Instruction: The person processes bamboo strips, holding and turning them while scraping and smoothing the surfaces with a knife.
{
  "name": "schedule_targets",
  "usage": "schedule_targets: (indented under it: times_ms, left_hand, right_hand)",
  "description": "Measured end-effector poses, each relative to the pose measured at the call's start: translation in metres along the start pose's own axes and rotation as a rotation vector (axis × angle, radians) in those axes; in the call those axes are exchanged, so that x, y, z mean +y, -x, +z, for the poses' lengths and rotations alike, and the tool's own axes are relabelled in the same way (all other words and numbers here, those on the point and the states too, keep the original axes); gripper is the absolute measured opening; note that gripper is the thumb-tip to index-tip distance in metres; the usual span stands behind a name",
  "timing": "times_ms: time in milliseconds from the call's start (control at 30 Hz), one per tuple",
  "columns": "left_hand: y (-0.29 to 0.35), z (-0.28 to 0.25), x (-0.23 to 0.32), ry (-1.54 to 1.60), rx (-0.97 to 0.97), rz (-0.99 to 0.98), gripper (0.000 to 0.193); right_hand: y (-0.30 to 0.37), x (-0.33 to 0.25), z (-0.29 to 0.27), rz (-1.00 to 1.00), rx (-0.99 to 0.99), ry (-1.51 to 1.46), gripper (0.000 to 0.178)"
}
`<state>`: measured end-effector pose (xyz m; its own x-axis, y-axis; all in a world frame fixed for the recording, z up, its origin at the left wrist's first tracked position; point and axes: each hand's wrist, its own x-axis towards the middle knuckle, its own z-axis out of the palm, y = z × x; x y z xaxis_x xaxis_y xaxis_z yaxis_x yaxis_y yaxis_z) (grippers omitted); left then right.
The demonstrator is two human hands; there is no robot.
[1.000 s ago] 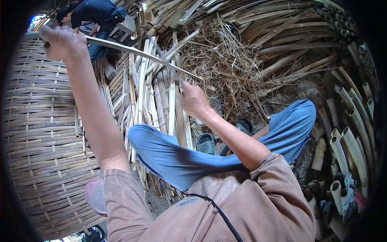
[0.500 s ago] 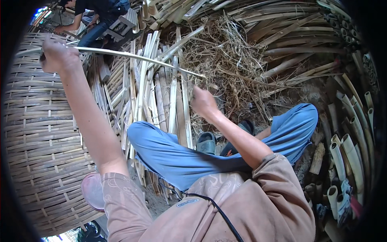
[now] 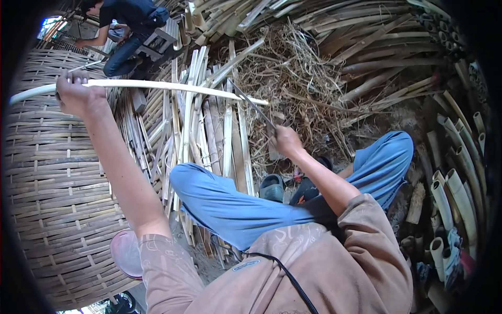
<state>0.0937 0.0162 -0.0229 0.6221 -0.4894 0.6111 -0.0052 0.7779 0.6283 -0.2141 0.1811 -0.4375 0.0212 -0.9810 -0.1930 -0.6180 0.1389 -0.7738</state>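
The left hand grips a pale strip; the right hand grips a partly hidden knife.

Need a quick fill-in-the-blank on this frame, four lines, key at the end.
1. In the picture, the knife crosses the pale strip near the strip's ____ end.
2. The right hand holds the knife, while the left hand grips the ____.
3. The woven panel is on the person's ____ side.
4. The person's trousers are ____.

Missing words: right; strip; left; blue
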Motion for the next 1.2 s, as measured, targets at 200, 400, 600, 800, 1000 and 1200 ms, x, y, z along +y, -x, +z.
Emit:
schedule_targets:
  times_ms: [200, 400, 600, 800, 1000, 1200]
  left_hand:
    - [0.004, -0.006, 0.011, -0.030, 0.078, 0.000, 0.019]
    - [0.025, 0.030, 0.022, -0.087, 0.086, 0.000, 0.025]
    - [0.010, 0.025, 0.012, -0.012, 0.027, 0.025, 0.023]
    - [0.014, 0.025, 0.019, 0.025, -0.078, -0.030, 0.023]
    - [0.012, 0.010, 0.019, 0.032, -0.150, -0.056, 0.025]
    - [0.021, 0.014, 0.031, 0.030, -0.343, -0.105, 0.026]
  right_hand:
    - [0.022, -0.090, -0.025, 0.024, -0.077, -0.116, 0.021]
    - [0.021, -0.036, 0.008, -0.088, 0.132, -0.089, 0.025]
    - [0.007, 0.031, 0.019, 0.020, 0.075, 0.030, 0.025]
    - [0.005, 0.015, 0.029, -0.040, 0.137, -0.024, 0.032]
    - [-0.006, 0.008, 0.011, 0.005, -0.067, 0.129, 0.021]
    - [0.009, -0.187, -0.046, -0.383, 0.052, -0.221, 0.012]
